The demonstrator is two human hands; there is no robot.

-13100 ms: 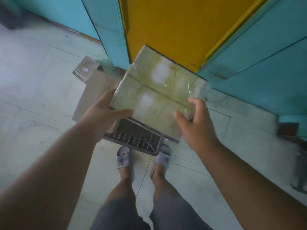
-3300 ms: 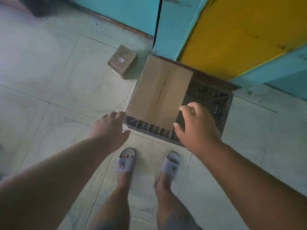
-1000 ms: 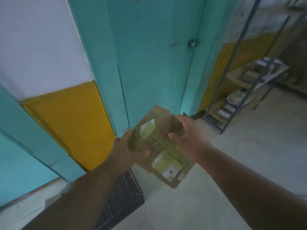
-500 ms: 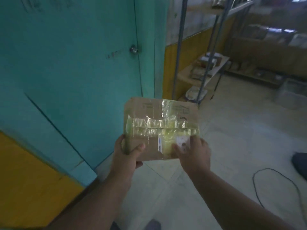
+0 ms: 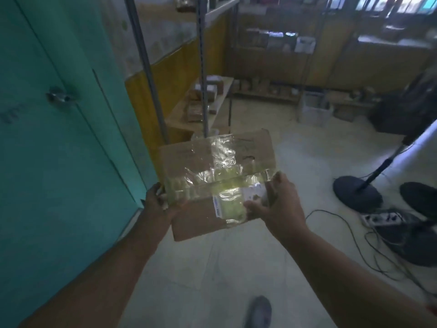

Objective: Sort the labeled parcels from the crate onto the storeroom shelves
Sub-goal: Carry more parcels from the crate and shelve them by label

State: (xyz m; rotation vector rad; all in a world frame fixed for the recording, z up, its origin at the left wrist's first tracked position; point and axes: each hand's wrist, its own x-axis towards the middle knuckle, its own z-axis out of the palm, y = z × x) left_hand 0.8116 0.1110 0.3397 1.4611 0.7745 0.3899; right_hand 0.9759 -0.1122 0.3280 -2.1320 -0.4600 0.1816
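Parcel (image 5: 216,178) sits between my hands, carried at chest height: my left hand (image 5: 157,202) cups its left edge, my right hand (image 5: 275,204) pinches the right edge with the thumb over the white label (image 5: 236,202). Glossy tape (image 5: 222,162) covers much of the top, so I judge a slip possible. Ahead stands the metal shelf (image 5: 201,107); cables (image 5: 343,228) trail on the floor (image 5: 212,268) to my right, a tripping risk.
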